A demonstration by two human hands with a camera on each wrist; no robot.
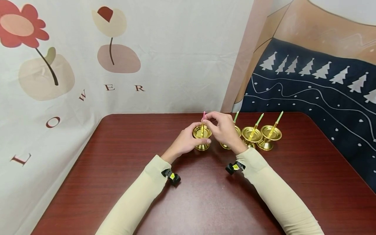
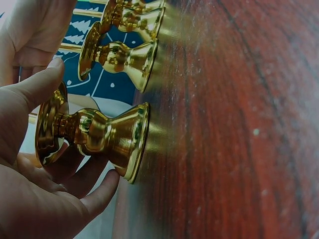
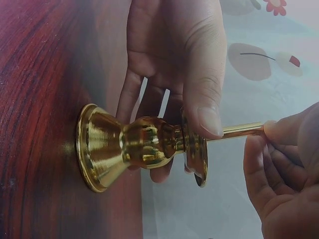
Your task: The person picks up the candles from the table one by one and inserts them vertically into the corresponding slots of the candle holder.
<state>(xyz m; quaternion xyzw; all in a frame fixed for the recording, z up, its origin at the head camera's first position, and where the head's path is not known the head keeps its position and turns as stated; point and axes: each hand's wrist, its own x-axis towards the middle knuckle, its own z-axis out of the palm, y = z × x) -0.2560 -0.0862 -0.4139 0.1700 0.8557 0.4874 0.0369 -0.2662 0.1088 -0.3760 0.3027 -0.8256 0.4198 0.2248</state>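
A gold candle holder [image 1: 202, 147] with a wide dish and flared foot stands upright on the table. My left hand [image 1: 186, 140] holds it by the dish, thumb over the rim and fingers curled round the far side, as the left wrist view shows on the holder [image 2: 89, 129]. From the dish rises a thin gold tube [image 3: 239, 131] with a pink candle [image 1: 204, 114] at its top. My right hand [image 1: 221, 128] pinches the candle where it meets the tube; in the right wrist view those fingertips hide the pink part.
To the right, partly behind my right hand, stand three more gold holders, among them a middle one [image 1: 252, 134] and a far right one [image 1: 271, 133], each with a green candle [image 1: 279, 117]. The dark red wooden table [image 1: 188, 209] meets a printed cloth [image 1: 182, 65] at its back edge.
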